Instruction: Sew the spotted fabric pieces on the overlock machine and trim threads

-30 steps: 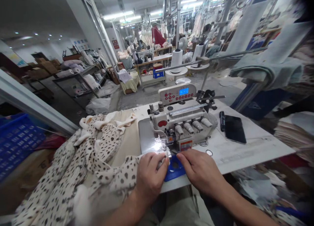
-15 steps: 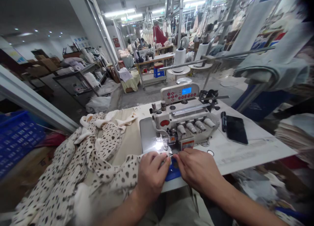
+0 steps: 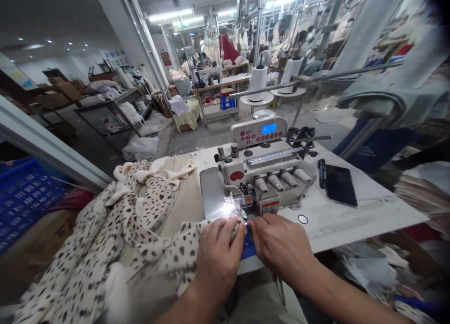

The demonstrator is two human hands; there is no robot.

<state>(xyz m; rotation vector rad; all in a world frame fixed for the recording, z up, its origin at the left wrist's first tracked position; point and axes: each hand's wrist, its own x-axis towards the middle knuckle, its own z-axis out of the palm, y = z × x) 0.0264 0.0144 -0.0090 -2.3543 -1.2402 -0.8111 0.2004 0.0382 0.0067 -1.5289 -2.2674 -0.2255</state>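
Observation:
My left hand point(image 3: 220, 251) pinches the end of a cream fabric piece with dark spots point(image 3: 179, 249), close to the presser foot of a white overlock sewing machine point(image 3: 263, 169). The fabric trails leftward from it onto a heap of the same spotted cloth point(image 3: 101, 239). On the other side of the foot, my right hand point(image 3: 281, 239) is closed, thumb against forefinger. Whatever is between those fingertips is too small to make out. A lamp lights the machine's metal plate point(image 3: 213, 192) just beyond my left fingers.
A black phone point(image 3: 340, 185) and a dark marker-like item point(image 3: 322, 174) lie right of the machine. A small ring point(image 3: 303, 219) rests near my right hand. Thread cones point(image 3: 258, 82) stand behind. A blue basket point(image 3: 28, 197) is at the left.
Both hands stay at the presser foot with only slight shifts. The fabric in my left hand sits nearly as before. The view has tilted very slightly.

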